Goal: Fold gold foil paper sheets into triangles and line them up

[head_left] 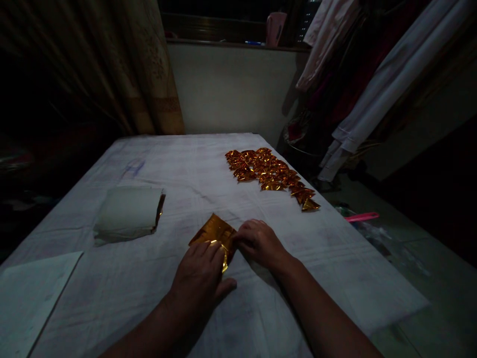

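A shiny gold foil sheet (213, 229) lies on the table in front of me, partly covered by my fingers. My left hand (199, 268) rests on its near side, fingers laid flat over it and the thumb spread away. At the sheet's right corner my right hand (259, 242) has its fingers pinched together on the edge. Beyond, toward the far right, several folded gold foil pieces (268, 171) sit in a cluster. To the left lies a stack of sheets (126, 214), pale on top with gold showing along its right edge.
The table (186, 164) wears a pale checked cloth. A white sheet or board (33, 288) lies at the near left. Clothes (372, 84) hang on the right, a curtain (141, 64) on the left. A pink mug (275, 29) stands on the sill; a pink handle (363, 217) shows beside the table.
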Demonstrator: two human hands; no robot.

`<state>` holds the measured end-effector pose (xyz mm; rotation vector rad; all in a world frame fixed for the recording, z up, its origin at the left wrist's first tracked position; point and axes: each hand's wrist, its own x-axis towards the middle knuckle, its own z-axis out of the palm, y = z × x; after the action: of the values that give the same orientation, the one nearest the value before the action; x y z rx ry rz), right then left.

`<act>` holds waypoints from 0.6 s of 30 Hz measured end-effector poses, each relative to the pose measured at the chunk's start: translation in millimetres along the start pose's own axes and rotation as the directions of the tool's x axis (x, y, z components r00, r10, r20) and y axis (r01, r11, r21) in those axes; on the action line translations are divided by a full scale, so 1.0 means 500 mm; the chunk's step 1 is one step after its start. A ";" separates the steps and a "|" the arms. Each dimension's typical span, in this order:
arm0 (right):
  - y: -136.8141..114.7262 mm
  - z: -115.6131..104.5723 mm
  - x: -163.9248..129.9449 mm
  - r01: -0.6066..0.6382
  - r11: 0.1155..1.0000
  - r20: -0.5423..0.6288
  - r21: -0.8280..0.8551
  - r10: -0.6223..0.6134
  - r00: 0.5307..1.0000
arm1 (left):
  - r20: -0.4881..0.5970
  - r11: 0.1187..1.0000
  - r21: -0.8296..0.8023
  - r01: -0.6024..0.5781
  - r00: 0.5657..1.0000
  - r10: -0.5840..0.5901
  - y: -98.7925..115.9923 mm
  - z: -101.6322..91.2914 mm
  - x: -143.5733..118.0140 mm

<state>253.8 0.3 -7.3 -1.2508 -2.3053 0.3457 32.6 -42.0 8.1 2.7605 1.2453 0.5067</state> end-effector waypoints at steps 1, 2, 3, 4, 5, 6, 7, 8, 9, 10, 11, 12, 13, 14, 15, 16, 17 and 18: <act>-0.005 -0.003 -0.001 0.013 1.000 -0.009 -0.013 -0.014 1.000 | -0.017 1.000 0.018 -0.005 1.000 0.006 -0.001 0.001 -0.004; -0.011 -0.006 -0.002 0.030 0.999 -0.021 -0.018 -0.030 0.999 | -0.025 0.999 0.036 -0.007 1.000 0.008 -0.005 0.000 -0.008; -0.017 -0.008 -0.004 0.049 0.999 -0.033 -0.016 -0.049 0.998 | -0.023 0.999 0.051 -0.006 1.000 0.007 -0.009 -0.002 -0.012; -0.023 -0.011 -0.006 0.069 0.998 -0.037 -0.009 -0.069 0.997 | -0.017 0.998 0.062 -0.009 1.000 0.010 -0.014 -0.004 -0.017; -0.029 -0.012 -0.007 0.088 0.996 -0.036 0.002 -0.088 0.996 | -0.009 0.998 0.067 -0.012 1.000 0.012 -0.021 -0.007 -0.023; -0.034 -0.013 -0.008 0.104 0.995 -0.026 0.013 -0.103 0.994 | -0.005 0.998 0.068 -0.015 1.000 0.016 -0.027 -0.010 -0.029; -0.038 -0.014 -0.009 0.115 0.993 -0.005 0.025 -0.115 0.993 | -0.007 0.998 0.064 -0.015 1.000 0.016 -0.033 -0.013 -0.035; -0.041 -0.015 -0.009 0.119 0.992 0.022 0.036 -0.120 0.992 | -0.008 0.998 0.055 -0.009 1.000 0.010 -0.039 -0.016 -0.041; -0.042 -0.014 -0.009 0.117 0.992 0.047 0.045 -0.119 0.992 | -0.008 0.999 0.047 0.004 1.000 -0.004 -0.044 -0.019 -0.045; -0.042 -0.014 -0.008 0.108 0.993 0.068 0.051 -0.111 0.992 | -0.003 0.999 0.045 0.021 1.000 -0.020 -0.048 -0.021 -0.048; -0.040 -0.013 -0.008 0.094 0.994 0.084 0.054 -0.099 0.992 | 0.006 0.998 0.047 0.039 0.999 -0.039 -0.052 -0.023 -0.050; -0.038 -0.011 -0.007 0.077 0.996 0.092 0.053 -0.082 0.992 | 0.015 0.997 0.049 0.051 0.999 -0.052 -0.054 -0.025 -0.050; -0.035 -0.009 -0.006 0.058 0.997 0.092 0.050 -0.062 0.994 | 0.022 0.997 0.051 0.065 0.998 -0.066 -0.055 -0.027 -0.050; -0.033 -0.006 -0.005 0.038 0.998 0.088 0.046 -0.042 0.995 | 0.021 0.996 0.049 0.078 0.997 -0.079 -0.056 -0.029 -0.049; -0.030 -0.003 -0.005 0.019 0.999 0.084 0.044 -0.023 0.996 | 0.014 0.995 0.040 0.094 0.995 -0.094 -0.057 -0.030 -0.048; -0.028 0.000 -0.004 0.001 0.999 0.080 0.042 -0.004 0.997 | 0.003 0.994 0.021 0.110 0.994 -0.110 -0.057 -0.032 -0.047; -0.027 0.003 -0.003 -0.017 0.999 0.076 0.037 0.014 0.997 | -0.006 0.992 -0.005 0.128 0.992 -0.128 -0.057 -0.033 -0.046; -0.027 0.006 -0.002 -0.035 0.999 0.075 0.028 0.033 0.997 | -0.015 0.988 -0.032 0.152 0.988 -0.153 -0.058 -0.034 -0.045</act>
<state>243.3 -7.8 -4.3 -1.2845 -2.3344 0.4433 -7.4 -40.4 12.6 2.6143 1.4260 0.5324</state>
